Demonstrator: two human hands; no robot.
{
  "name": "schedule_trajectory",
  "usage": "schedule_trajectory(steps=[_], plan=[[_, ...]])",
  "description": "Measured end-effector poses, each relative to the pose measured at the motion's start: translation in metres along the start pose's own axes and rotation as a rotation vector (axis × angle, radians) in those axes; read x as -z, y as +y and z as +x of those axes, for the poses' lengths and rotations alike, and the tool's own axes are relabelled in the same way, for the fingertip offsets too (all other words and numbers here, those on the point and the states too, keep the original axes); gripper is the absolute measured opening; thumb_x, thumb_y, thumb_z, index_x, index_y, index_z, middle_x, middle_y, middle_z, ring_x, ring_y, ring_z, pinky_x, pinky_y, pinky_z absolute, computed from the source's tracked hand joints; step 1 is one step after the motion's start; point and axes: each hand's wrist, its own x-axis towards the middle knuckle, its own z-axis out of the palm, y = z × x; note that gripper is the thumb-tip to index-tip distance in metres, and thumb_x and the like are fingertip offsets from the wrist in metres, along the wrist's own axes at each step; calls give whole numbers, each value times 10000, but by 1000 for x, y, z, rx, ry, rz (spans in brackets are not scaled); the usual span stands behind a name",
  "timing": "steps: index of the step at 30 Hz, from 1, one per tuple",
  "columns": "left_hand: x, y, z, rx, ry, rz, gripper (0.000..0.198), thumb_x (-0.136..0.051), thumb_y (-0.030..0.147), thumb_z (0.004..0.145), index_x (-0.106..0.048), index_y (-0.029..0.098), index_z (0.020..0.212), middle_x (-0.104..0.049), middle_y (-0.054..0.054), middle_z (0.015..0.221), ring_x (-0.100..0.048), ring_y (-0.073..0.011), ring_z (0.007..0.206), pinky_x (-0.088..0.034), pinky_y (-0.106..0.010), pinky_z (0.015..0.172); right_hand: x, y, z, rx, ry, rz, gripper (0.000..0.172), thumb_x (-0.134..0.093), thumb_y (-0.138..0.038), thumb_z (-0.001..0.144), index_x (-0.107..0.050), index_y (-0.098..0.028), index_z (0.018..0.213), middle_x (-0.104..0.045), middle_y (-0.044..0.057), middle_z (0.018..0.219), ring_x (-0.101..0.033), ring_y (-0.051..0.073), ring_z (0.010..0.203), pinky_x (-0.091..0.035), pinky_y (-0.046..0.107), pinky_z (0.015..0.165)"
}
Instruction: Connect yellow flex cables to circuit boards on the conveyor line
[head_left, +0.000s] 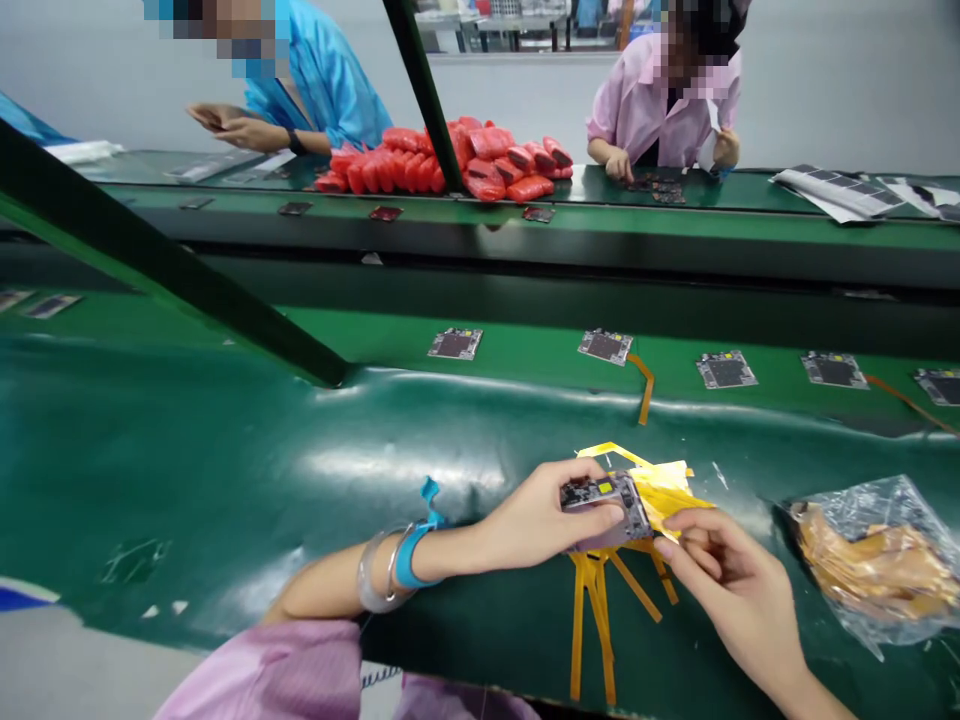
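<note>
Left hand (536,520) grips the circuit board (600,495); right hand (731,585) pinches a yellow flex cable (664,490) against it. Fitting appears underway; alignment needs care.

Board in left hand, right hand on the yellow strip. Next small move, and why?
Probably lay the yellow strip flat onto the board and press: the left hand grips the board by its edges, the right hand pinches the strip at the board's right edge, where it fans out loose.
</note>
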Motion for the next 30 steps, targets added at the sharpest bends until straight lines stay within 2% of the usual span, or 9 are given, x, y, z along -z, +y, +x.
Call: schedule_trajectory(steps=[3,7,11,19,22,25,28,30], plan=[[-8,-1,-5,-35,22,150,168,-625,263,890,-523,162,802,-507,43,727,-440,-89,651,-370,-209,603,-5,-3,-1,58,20,-81,86,-701,-292,900,-689,-210,877,-311,-84,576,-391,109,474,-383,228,509],[-14,-4,-10,-168,74,287,254,-617,224,898,-424,178,739,-462,45,732,-397,-90,658,-336,-220,605,-10,-2,1,81,39,-157,87,-687,-281,908,-714,-213,859,-350,-80,560,-414,101,458,-388,214,501],[-15,-6,-14,-203,115,342,296,-577,249,947,-359,196,754,-456,30,775,-401,-105,677,-337,-241,617,-9,0,3,87,71,-184,105,-689,-289,902,-719,-211,839,-362,-82,546,-412,99,440,-392,213,489],[-22,-16,-21,-275,-17,401,134,-459,209,994,-382,207,883,-498,-42,960,-467,-159,845,-417,-285,747,-14,0,3,92,138,-207,107,-687,-287,897,-717,-210,829,-365,-80,534,-404,105,440,-407,221,492],[-20,-17,-19,-185,-22,343,159,-471,266,996,-393,206,871,-506,-41,948,-470,-162,832,-425,-293,739,-14,3,-1,137,121,-233,57,-673,-239,898,-709,-218,858,-407,-72,546,-403,103,438,-408,226,496],[-11,-13,-11,-33,-45,159,154,-546,305,959,-436,199,976,-535,-30,946,-497,-154,817,-440,-287,718,-10,2,-4,122,52,-171,32,-687,-233,894,-706,-242,918,-426,-64,575,-403,109,457,-416,234,510],[2,-5,-3,88,-118,-62,350,-664,292,874,-437,190,1120,-583,-26,948,-552,-148,790,-463,-279,683,-5,-4,-2,-105,-12,125,305,-737,-400,878,-623,-273,1130,-415,-57,653,-410,131,530,-403,231,495],[7,-1,1,176,-184,-169,404,-717,307,836,-445,187,1111,-611,-6,860,-560,-130,682,-462,-272,627,-2,-9,1,-271,-82,319,369,-714,-501,887,-568,-271,1136,-422,-56,691,-390,119,542,-364,209,471]])
